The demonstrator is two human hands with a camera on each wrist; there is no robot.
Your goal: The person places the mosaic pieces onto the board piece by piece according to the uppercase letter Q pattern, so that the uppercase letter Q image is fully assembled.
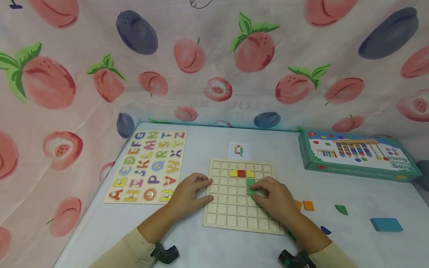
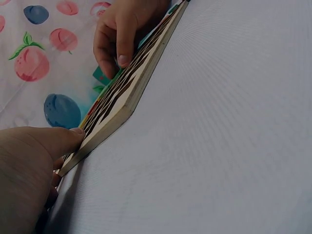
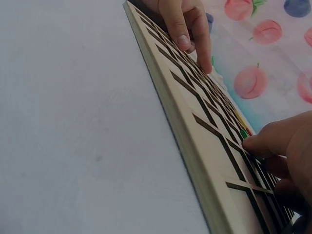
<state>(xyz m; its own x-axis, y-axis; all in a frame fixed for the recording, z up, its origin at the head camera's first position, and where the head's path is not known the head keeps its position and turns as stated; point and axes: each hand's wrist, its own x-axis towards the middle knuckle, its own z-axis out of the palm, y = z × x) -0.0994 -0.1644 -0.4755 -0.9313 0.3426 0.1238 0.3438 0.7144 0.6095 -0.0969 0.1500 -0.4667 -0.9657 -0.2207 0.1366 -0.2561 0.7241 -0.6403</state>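
Note:
A wooden grid board (image 1: 231,221) lies flat on the white table. In its upper rows a red square (image 1: 241,173) sits between two yellow pieces (image 1: 232,172), and a green square (image 1: 250,182) is below the right yellow one. My right hand (image 1: 276,197) pinches another green square (image 1: 250,191) at the board, just under the first; its fingertips partly cover it. At the board's left edge rests my left hand (image 1: 187,195), thumb and fingers fairly straight; the left wrist view shows the thumb (image 2: 63,139) on the rim. A small pattern card (image 1: 246,153) lies behind the board.
A wooden alphabet board (image 1: 125,169) lies on the left. At the back right is a green game box (image 1: 355,173). Orange squares (image 1: 308,206), a green quarter-round piece (image 1: 341,210), a dark blue piece (image 1: 326,230) and a blue block (image 1: 387,225) lie on the right.

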